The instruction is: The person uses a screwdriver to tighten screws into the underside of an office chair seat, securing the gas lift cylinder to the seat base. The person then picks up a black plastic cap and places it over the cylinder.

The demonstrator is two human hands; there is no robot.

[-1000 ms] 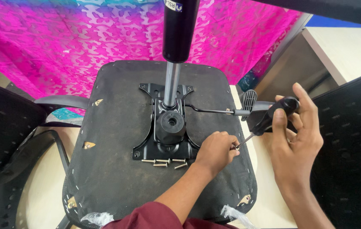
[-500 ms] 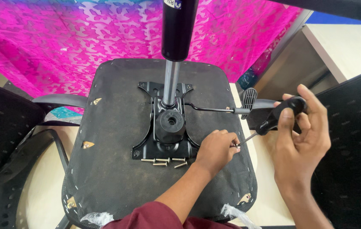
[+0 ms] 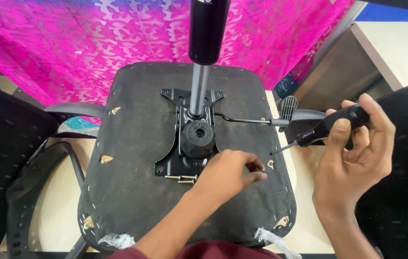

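Pink patterned cloth (image 3: pixel 93 43) across the back, pale desk (image 3: pixel 304 225) underneath, black mesh chair parts (image 3: pixel 2 158) at both sides. Upturned black seat pan (image 3: pixel 137 144) flat on the desk, underside up, probably so the fixings face the hands. Black metal mechanism plate (image 3: pixel 189 144) near the seat's centre w/ gas-lift column (image 3: pixel 203 62) rising upright out of it; thin lever rod w/ ribbed paddle (image 3: pixel 287 108) sticking out toward the seat's right edge. Loose bolts (image 3: pixel 182 179) lying just beside the plate's near edge, kept close to the work.

Left hand (image 3: pixel 228 175) resting on the seat near its right edge, fingertips pinched together on a small dark bit, prob. a screw or washer; too small to tell. Small brass corner bracket (image 3: pixel 271 164) just beside those fingertips.

Right hand (image 3: pixel 357 153) off the seat's right edge, above the desk, fingers wrapped tight round a black-handled screwdriver (image 3: pixel 326 127); thin shaft angled down-left, tip just short of the seat edge, touching nothing. Handle held high, tip aimed at the pinched piece.

Seat fabric worn, dusty, stapled round the rim; torn clear plastic scraps at the near corners.
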